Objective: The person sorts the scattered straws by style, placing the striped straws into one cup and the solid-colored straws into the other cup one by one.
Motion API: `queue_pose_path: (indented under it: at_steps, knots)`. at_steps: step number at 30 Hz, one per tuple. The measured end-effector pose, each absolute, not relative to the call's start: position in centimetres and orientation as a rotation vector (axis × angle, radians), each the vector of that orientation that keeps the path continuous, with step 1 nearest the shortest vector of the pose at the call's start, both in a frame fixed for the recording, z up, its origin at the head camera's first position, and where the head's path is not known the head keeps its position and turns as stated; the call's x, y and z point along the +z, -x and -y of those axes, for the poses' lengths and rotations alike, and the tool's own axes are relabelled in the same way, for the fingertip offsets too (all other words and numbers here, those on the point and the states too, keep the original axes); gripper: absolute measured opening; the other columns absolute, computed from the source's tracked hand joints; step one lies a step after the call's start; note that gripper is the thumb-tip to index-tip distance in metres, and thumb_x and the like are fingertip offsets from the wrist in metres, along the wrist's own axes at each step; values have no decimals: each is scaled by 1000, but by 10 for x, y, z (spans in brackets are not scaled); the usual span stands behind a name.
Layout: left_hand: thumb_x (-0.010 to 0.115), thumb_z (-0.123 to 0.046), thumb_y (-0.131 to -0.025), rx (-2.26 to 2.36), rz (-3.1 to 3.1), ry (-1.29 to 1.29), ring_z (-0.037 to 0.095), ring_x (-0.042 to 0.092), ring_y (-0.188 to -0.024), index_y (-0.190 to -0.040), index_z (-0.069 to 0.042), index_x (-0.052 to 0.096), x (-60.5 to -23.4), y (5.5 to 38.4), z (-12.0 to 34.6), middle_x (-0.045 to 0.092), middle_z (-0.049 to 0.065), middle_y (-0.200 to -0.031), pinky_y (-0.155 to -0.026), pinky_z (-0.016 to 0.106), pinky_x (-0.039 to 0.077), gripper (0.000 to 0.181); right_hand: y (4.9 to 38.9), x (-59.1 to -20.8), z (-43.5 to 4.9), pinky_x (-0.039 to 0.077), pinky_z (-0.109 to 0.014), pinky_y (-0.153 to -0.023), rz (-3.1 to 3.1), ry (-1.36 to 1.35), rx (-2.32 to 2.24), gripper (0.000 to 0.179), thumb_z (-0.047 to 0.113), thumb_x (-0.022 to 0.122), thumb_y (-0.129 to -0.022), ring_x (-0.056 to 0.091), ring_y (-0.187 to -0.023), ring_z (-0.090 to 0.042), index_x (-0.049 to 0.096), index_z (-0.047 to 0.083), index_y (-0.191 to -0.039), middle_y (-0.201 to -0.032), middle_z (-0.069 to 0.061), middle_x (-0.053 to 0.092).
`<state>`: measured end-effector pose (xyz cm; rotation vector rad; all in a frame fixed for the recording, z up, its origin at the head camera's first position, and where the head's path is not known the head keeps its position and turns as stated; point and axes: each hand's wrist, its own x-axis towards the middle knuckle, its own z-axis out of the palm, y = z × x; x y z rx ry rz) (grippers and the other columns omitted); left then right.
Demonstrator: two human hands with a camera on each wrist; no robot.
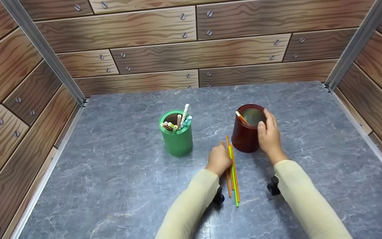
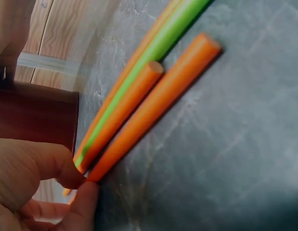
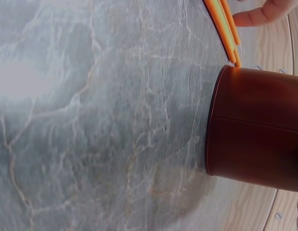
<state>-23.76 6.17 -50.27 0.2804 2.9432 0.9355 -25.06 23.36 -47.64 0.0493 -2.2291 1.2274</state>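
Observation:
My left hand (image 1: 219, 160) is at a small bundle of thin orange and green sticks lying on the table. Its thumb and index finger pinch one orange stick (image 2: 153, 108), as the left wrist view shows. Beside that lie a green stick (image 2: 134, 84) and other orange ones. My right hand (image 1: 270, 137) holds the dark red cup (image 1: 244, 137) by its right side, thumb near the rim and fingers over the far side. The cup stands upright, with an orange, white-tipped stick (image 1: 240, 117) leaning inside it.
A green cup (image 1: 179, 142) stands upright to the left, holding several patterned straws (image 1: 185, 113). The grey marbled tabletop (image 1: 111, 172) is bounded by wood-patterned walls (image 1: 154, 30) at the back and sides.

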Motion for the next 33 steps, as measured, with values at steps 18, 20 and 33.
queue_pose_path:
  at_steps: [18, 20, 33]
  knots:
    - [62, 8, -71, 1441, -2315, 125, 17, 51, -43, -102, -2, 49, -500, 253, -47, 52, 9, -73, -38, 28, 46, 35, 252, -478, -234, 22, -48, -108, 2219, -48, 1223, 49, 13, 42, -90, 32, -130, -39, 38, -7, -135, -138, -26, 38]
    - [58, 9, -73, 1560, -2185, 175, 15, 49, -44, -105, -3, 48, -503, 254, -42, 49, 7, -67, -39, 26, 46, 36, 252, -478, -234, 22, -48, -108, 2218, -51, 1225, 50, 13, 42, -90, 32, -130, -39, 38, -7, -135, -138, -26, 38]
    - [50, 7, -71, 1977, -1775, 125, 14, 52, -54, -117, -6, 43, -527, 243, -21, 48, 4, -63, -46, 25, 48, 48, 251, -478, -234, 21, -49, -108, 2229, -47, 1234, 51, 14, 41, -90, 31, -131, -38, 37, -7, -136, -138, -26, 37]
